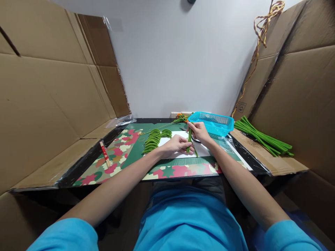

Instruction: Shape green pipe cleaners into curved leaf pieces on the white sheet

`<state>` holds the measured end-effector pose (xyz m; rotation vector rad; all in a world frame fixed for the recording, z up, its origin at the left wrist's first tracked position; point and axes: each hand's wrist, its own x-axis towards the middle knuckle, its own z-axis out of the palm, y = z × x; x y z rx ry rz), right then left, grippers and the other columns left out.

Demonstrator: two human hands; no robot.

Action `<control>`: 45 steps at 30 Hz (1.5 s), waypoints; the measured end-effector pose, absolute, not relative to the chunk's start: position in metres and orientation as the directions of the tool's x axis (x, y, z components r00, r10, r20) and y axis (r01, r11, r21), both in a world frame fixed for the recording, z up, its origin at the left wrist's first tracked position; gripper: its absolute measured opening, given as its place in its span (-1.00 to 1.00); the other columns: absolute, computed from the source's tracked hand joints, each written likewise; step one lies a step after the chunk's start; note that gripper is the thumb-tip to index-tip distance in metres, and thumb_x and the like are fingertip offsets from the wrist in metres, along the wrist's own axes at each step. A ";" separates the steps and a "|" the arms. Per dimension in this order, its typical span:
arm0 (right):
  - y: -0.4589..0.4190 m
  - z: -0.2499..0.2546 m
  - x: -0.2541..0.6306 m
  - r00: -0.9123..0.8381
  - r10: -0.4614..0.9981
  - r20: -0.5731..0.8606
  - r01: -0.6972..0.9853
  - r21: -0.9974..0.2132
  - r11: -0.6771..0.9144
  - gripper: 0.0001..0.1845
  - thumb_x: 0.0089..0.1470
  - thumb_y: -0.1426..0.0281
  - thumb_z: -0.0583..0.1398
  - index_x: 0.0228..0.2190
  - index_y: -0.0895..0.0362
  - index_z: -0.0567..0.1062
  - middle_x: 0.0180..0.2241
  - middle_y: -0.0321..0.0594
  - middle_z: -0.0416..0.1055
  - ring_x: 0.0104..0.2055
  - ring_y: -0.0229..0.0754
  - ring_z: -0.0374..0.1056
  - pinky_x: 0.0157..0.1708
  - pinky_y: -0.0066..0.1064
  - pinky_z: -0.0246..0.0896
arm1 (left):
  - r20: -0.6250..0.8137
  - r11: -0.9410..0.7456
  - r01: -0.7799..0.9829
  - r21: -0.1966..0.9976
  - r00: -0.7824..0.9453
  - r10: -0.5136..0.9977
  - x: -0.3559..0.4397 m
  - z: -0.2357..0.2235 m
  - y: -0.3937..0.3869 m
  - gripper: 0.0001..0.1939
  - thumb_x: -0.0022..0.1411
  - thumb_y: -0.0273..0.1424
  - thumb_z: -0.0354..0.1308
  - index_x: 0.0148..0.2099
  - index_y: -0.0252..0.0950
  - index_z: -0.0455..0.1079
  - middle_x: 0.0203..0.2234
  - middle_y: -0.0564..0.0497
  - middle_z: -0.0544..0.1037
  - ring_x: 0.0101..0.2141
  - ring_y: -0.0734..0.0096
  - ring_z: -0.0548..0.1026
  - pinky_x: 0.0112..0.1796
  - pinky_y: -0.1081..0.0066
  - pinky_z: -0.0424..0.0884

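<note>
Between my two hands is a small bunch of green pipe cleaners (190, 140), held roughly upright. The fingers of my left hand (178, 144) close around its lower end. My right hand (199, 131) pinches the top of the same bunch. One green piece slants down beside it toward the white sheet (205, 151) underneath. Left of my left hand lies a column of bent green pipe-cleaner pieces (151, 141), with a shorter group (166, 133) beside its top. Dark-handled scissors (196, 141) lie partly hidden behind my right hand.
A blue plastic basket (221, 129) stands at the back right, with orange flowers (181, 116) beside it. Long green pipe cleaners (264, 137) lie on cardboard at the right. A red-and-cream stick-like item (105, 154) lies at the left. Cardboard walls (52, 76) flank the table.
</note>
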<state>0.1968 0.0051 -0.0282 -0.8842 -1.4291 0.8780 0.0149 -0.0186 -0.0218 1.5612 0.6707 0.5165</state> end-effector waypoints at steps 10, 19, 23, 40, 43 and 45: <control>0.002 -0.029 0.196 -0.023 0.911 0.412 0.016 -0.911 0.412 -0.33 0.00 -0.23 0.32 -0.60 0.14 0.49 -0.81 -0.41 0.13 -0.79 -0.39 -0.05 -0.77 -0.47 -0.18 | -0.064 -0.037 0.121 0.992 0.728 0.682 0.015 -0.023 -0.019 -0.47 0.08 -0.01 0.49 -0.25 -0.46 0.66 -0.27 -0.31 0.71 -0.27 0.20 0.69 -0.22 0.36 0.59; -0.001 -0.028 0.196 -0.015 0.913 0.408 -0.001 -0.913 0.408 -0.32 -0.01 -0.25 0.31 -0.60 0.13 0.48 -0.81 -0.42 0.12 -0.80 -0.39 -0.05 -0.79 -0.47 -0.18 | -0.066 -0.021 0.108 0.994 0.735 0.675 0.014 -0.025 -0.019 -0.46 0.07 -0.01 0.49 -0.24 -0.46 0.65 -0.27 -0.32 0.71 -0.27 0.21 0.70 -0.19 0.35 0.60; 0.000 -0.027 0.196 -0.012 0.915 0.404 -0.050 -0.914 0.403 -0.35 -0.03 -0.23 0.34 -0.57 0.13 0.48 -0.79 -0.44 0.10 -0.79 -0.40 -0.09 -0.79 -0.47 -0.23 | -0.067 0.003 0.091 0.996 0.713 0.698 0.015 -0.024 -0.019 -0.50 0.11 -0.04 0.48 -0.23 -0.45 0.60 -0.27 -0.29 0.70 -0.30 0.20 0.70 -0.22 0.33 0.62; -0.007 -0.024 0.199 -0.424 0.861 0.281 -0.006 -0.951 0.308 -0.53 -0.09 0.04 0.48 -0.35 0.20 0.66 -0.45 -0.18 0.56 -0.50 -0.23 0.45 -0.54 -0.45 0.38 | 0.297 -0.267 -0.158 0.951 0.214 0.931 -0.009 -0.003 0.010 -0.57 0.09 -0.14 0.49 -0.25 -0.37 0.44 -0.44 -0.01 0.58 -0.53 0.40 0.61 -0.56 0.50 0.45; -0.009 -0.024 0.196 -0.402 0.861 0.313 0.060 -0.929 0.365 -0.55 -0.04 0.03 0.45 -0.41 0.21 0.67 -0.54 -0.27 0.47 -0.57 -0.34 0.27 -0.60 -0.51 0.19 | 0.306 -0.280 -0.127 0.951 0.294 0.906 -0.007 -0.003 0.008 -0.51 0.03 -0.08 0.51 -0.24 -0.39 0.49 -0.44 -0.05 0.59 -0.52 0.39 0.59 -0.55 0.46 0.46; -0.010 -0.023 0.196 -0.362 0.873 0.326 0.092 -0.920 0.381 -0.57 -0.06 0.06 0.46 -0.47 0.21 0.65 -0.62 -0.37 0.34 -0.62 -0.41 0.09 -0.66 -0.53 -0.01 | 0.301 -0.283 -0.103 0.953 0.330 0.895 -0.006 -0.002 0.007 -0.48 0.01 -0.06 0.52 -0.22 -0.42 0.54 -0.43 -0.09 0.60 -0.49 0.37 0.58 -0.53 0.45 0.47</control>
